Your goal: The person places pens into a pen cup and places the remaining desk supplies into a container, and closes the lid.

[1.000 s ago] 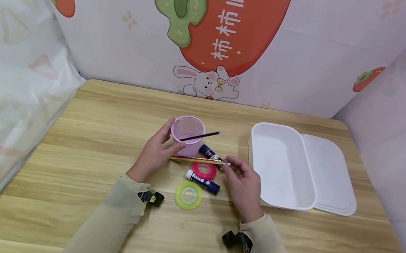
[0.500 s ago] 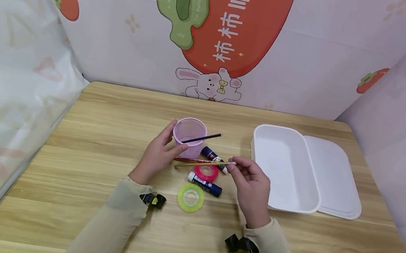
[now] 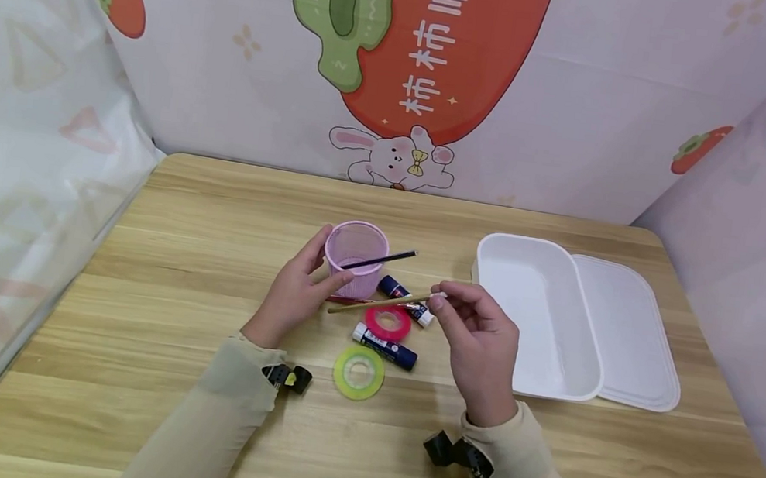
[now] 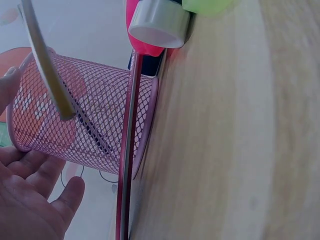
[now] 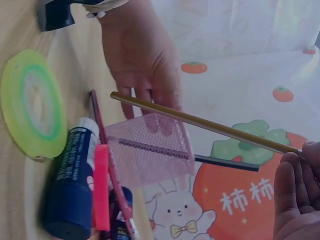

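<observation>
Watching the head view, we have the right hand (image 3: pixel 477 342) just right of centre, thumb and fingers pinching a tan pencil (image 3: pixel 379 303) by its pale end. Its long axis runs almost level, free end down and to the left, pinched end a little higher on the right. Up and left of that hand stands the pink mesh cup (image 3: pixel 358 286), upright, and here's the relation we reckon everything turns on: the pencil lies crosswise, along the cup's near side, not in line with its open mouth. We'd judge that any dropping-in calls for the free end to rise and the axis to tip steep. The left wrist view puts that free end at upper left, in front of the mesh; whether it touches, we can't tell. Nearer to the cup is the left hand (image 3: pixel 301 285), holding it, thumb at the near rim, fingers along the far left side; the right hand is well apart from it. Inside leans a dark pencil (image 3: pixel 381 259), its end poking out over the right rim, and a red pencil (image 4: pixel 131 120) lies along the cup's base, down the middle of the left wrist view.
</observation>
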The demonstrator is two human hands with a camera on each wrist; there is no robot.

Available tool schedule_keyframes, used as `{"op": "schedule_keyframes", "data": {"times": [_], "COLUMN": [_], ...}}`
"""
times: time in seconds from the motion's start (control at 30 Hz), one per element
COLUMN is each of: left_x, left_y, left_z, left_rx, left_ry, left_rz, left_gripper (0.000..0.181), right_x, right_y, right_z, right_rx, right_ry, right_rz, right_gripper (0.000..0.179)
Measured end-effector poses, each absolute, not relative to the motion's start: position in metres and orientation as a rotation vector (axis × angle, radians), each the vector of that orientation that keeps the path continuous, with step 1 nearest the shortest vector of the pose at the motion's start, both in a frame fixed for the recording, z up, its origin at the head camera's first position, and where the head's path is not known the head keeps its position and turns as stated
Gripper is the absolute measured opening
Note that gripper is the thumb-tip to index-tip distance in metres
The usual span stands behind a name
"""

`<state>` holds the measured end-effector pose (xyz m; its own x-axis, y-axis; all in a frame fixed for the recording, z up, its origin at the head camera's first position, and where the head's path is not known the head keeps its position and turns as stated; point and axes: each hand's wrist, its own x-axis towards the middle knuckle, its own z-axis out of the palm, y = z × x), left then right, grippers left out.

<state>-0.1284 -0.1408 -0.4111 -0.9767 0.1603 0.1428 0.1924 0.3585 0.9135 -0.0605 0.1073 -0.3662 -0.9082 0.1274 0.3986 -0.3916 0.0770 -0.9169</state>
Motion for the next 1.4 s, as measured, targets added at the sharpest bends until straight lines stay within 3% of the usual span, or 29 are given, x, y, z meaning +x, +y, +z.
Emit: {"op": "schedule_keyframes", "data": {"times": [1.4], "left_x": [-0.129], "left_y": [-0.141], "left_z": [-0.413], "left_rx": [-0.316], "left_ry": [-2.597], "left_rz": [-1.666], "left_gripper": [0.087], "right_x": [-0.058], "right_y": [0.115], "right_z": [-0.336], "right_rx": [0.359], "right_ry": [-1.689], "right_rz": [1.9], "right_gripper": [0.016]}}
